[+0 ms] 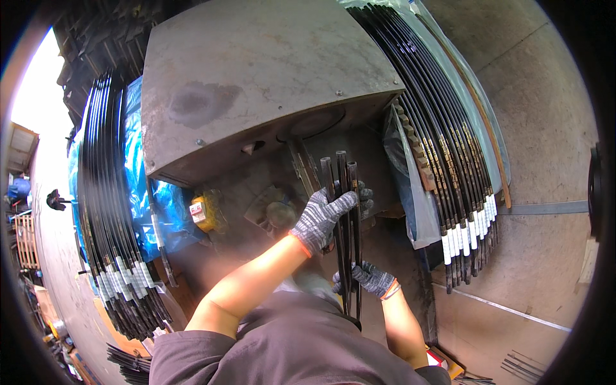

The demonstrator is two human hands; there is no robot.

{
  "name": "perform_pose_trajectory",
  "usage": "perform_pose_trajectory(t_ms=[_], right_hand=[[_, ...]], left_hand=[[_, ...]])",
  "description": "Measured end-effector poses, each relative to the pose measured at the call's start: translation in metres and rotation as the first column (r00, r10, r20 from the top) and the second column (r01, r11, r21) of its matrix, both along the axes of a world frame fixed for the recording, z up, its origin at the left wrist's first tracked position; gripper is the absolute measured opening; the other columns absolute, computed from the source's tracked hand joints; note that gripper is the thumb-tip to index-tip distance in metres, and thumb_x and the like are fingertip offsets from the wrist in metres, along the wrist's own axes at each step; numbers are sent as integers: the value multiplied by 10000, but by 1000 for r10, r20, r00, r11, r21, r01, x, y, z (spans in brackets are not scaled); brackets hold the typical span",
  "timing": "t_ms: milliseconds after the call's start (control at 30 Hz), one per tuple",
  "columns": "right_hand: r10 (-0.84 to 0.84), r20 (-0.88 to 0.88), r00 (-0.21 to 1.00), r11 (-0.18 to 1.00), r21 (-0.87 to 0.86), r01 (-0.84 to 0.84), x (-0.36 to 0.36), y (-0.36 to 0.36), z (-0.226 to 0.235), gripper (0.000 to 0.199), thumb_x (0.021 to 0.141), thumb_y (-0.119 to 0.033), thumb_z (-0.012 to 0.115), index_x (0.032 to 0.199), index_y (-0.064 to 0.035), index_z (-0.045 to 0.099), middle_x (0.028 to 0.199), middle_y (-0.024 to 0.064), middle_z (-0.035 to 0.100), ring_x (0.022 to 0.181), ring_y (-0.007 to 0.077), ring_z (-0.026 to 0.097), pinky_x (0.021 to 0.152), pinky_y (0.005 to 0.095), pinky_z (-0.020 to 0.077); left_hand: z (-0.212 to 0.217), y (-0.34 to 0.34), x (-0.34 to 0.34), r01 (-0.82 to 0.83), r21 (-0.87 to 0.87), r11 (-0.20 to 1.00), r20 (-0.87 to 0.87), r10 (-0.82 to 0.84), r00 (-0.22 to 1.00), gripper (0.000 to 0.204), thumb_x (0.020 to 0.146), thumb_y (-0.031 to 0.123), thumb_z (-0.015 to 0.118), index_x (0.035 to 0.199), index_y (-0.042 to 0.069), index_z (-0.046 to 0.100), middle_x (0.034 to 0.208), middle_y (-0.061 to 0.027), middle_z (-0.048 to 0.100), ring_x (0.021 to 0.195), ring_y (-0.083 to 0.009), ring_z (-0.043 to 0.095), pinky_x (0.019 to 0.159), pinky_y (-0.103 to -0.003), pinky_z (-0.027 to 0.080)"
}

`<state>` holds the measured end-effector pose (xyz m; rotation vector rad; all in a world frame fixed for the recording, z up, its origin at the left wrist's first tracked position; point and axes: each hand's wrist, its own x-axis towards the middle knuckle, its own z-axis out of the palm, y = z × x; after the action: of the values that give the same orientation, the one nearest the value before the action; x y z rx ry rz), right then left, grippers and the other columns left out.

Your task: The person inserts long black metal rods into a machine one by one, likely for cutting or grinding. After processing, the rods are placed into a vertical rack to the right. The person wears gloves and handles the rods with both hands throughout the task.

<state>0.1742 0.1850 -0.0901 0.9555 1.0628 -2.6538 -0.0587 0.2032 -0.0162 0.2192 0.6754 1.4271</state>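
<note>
Three slim dark tubes (350,224) stand bunched upright in front of my body, their hollow ends at the top. My left hand (321,221), in a grey knit glove with an orange cuff, is closed around the upper part of the bunch, its fingertips showing on the far side. Lower down, my gloved right hand (373,281) is closed on the same tubes. The tubes' bottom ends are hidden against my dark shirt. Just beyond the tube tops is a large grey metal housing (256,58) with a rail-like metal piece (304,163) beneath it.
Long dark rods with white bands (106,192) lie in a row at left beside blue plastic sheeting (133,128). Another banded rod row (443,138) lies at right by a notched wooden strip (416,144). A yellow object (204,215) sits below the housing. Concrete floor (539,115) extends right.
</note>
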Motion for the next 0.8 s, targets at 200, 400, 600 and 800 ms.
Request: perform_pose_trajectory(t_ms=[200, 400, 600, 800], right_hand=[[43, 5, 999, 986, 162, -44, -2, -5, -1, 511, 860, -426, 514, 1055, 41, 578, 961, 138, 637, 912, 265, 621, 834, 345, 484], [50, 31, 998, 990, 131, -54, -4, -11, -1, 395, 878, -350, 531, 1046, 2, 595, 946, 97, 649, 890, 190, 612, 813, 290, 474], [17, 56, 998, 993, 118, -24, -9, -17, 2, 383, 860, -339, 580, 1045, -4, 590, 929, 82, 645, 884, 174, 610, 800, 277, 481], [13, 23, 1000, 996, 86, -15, -13, -21, 4, 432, 834, -362, 613, 1061, 3, 573, 926, 83, 636, 868, 201, 623, 797, 298, 490]], left_hand=[[-3, -5, 1, -1, -7, 1000, 4, 1, 1000, 369, 814, 203, 647, 1117, 39, 515, 1017, -105, 602, 946, -218, 595, 832, -351, 490], [-5, -10, 0, -2, -16, 1000, -1, 2, 1000, 358, 805, 188, 659, 1093, 26, 522, 990, -110, 611, 925, -220, 604, 834, -346, 493], [-8, -16, -3, 4, -53, 999, -61, -8, 998, 304, 796, 187, 662, 1035, 47, 537, 920, -75, 610, 867, -199, 608, 788, -340, 504], [-7, -20, -5, -15, -69, 997, -134, 6, 991, 288, 780, 162, 673, 1012, 55, 542, 882, -54, 605, 819, -177, 603, 759, -325, 505]])
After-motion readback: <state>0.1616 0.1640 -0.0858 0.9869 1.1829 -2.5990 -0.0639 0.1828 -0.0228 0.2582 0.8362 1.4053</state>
